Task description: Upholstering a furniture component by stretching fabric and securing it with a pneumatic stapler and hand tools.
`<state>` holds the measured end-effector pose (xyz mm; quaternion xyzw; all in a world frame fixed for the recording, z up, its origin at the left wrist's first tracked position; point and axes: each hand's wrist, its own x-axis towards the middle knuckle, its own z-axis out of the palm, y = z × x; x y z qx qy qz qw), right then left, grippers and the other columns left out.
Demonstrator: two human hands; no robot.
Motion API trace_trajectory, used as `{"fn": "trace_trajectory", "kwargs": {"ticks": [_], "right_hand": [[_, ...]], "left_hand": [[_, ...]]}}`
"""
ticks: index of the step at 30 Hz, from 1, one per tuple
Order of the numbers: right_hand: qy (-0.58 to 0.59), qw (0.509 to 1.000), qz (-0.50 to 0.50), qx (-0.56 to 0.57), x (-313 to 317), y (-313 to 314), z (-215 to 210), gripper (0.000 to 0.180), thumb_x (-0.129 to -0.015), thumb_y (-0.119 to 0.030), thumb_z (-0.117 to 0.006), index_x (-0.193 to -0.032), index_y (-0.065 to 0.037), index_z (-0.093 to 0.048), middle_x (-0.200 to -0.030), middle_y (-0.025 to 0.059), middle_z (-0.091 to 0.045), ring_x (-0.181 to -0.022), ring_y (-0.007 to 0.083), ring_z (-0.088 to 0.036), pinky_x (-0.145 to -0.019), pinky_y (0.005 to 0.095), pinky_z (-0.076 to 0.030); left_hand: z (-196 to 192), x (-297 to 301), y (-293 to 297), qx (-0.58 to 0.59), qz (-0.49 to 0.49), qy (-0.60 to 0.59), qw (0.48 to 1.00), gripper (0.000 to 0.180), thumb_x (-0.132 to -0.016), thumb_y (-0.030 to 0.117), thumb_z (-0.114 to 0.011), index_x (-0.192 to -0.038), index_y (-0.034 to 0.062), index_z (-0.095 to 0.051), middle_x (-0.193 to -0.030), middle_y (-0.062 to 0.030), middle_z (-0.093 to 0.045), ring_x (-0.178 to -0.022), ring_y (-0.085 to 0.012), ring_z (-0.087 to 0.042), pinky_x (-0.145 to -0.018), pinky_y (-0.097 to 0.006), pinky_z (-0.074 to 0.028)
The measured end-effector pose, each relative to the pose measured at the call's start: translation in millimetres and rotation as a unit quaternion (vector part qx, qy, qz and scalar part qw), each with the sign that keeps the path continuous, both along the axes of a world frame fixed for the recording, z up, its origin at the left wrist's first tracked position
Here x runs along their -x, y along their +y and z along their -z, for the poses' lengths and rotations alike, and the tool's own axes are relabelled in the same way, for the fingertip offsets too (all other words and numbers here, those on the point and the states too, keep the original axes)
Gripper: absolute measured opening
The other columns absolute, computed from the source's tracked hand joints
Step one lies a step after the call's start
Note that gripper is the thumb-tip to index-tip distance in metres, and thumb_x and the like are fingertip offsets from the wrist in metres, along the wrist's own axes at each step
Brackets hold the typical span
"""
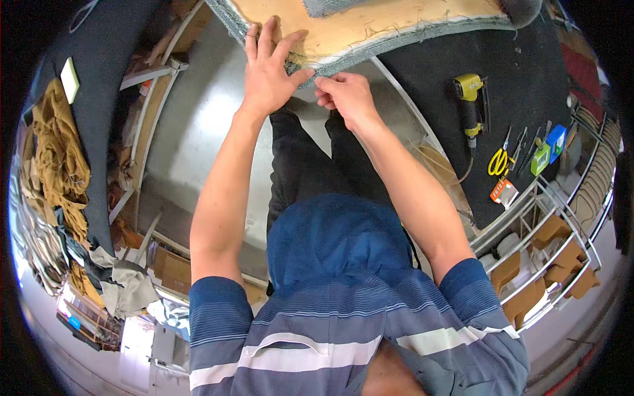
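At the top of the head view lies an upholstered panel (396, 23) with a bare wooden face. Grey-blue fabric (403, 45) is wrapped over its edge, with loose threads along the border. My left hand (269, 78) rests on the near corner, its fingers spread over the wood and its thumb at the fabric edge. Just right of that thumb, my right hand (351, 99) pinches the fabric at the corner between thumb and curled fingers. The spot right under its fingertips is hidden.
On the black work surface (422, 72) to the right lie a yellow-and-black staple gun (470, 99) with a hose, yellow-handled scissors (498, 162), an orange packet (504, 193) and green and blue tools (549, 148). Brown cloth (59, 145) hangs at left. A wire rack (545, 257) stands lower right.
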<state>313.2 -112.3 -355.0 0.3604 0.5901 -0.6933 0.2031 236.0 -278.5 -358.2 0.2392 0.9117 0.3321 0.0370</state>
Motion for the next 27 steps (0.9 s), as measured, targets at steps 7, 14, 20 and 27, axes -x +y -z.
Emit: {"fn": "trace_trajectory", "kwargs": {"ticks": [7,14,20,27], "right_hand": [[-0.032,0.997,0.03,0.065,-11,-12,-2,0.022,-0.092,-0.023,-0.073,-0.086,-0.003,-0.067,-0.078,0.0048,-0.069,-0.062,0.0119,-0.063,-0.054,0.0249,-0.05],[-0.009,0.998,-0.064,0.004,-6,3,3,0.021,-0.091,-0.022,-0.074,-0.089,-0.001,-0.07,-0.078,0.0043,-0.069,-0.064,0.0115,-0.062,-0.06,0.0261,-0.05],[0.072,0.991,-0.052,-0.099,-81,60,1,0.022,-0.094,-0.018,-0.068,-0.105,0.001,-0.071,-0.085,0.0045,-0.07,-0.072,0.0118,-0.065,-0.067,0.0278,-0.053],[0.03,0.942,0.093,-0.321,-183,201,-32,0.023,-0.095,-0.014,-0.066,-0.113,0.0,-0.07,-0.089,0.0029,-0.069,-0.076,0.0101,-0.065,-0.072,0.0259,-0.053]], "left_hand": [[-1,-5,-5,0.027,0.005,-0.017,0.999,0.071,-0.075,0.032,-0.085,-0.141,0.0278,-0.058,-0.162,-0.0173,-0.028,-0.149,-0.0461,-0.016,-0.12,-0.054,-0.028],[6,0,-9,0.016,0.016,0.005,1.0,0.063,-0.082,0.033,-0.078,-0.142,0.0278,-0.057,-0.162,-0.0173,-0.029,-0.149,-0.0466,-0.016,-0.121,-0.054,-0.025],[6,0,-15,0.008,0.011,-0.029,0.999,0.061,-0.085,0.035,-0.077,-0.142,0.0279,-0.057,-0.163,-0.0158,-0.028,-0.15,-0.0454,-0.015,-0.123,-0.053,-0.023],[3,-5,11,0.002,-0.005,-0.001,1.0,0.073,-0.077,0.039,-0.084,-0.143,0.0271,-0.057,-0.164,-0.0166,-0.027,-0.151,-0.0454,-0.014,-0.123,-0.053,-0.021]]}}
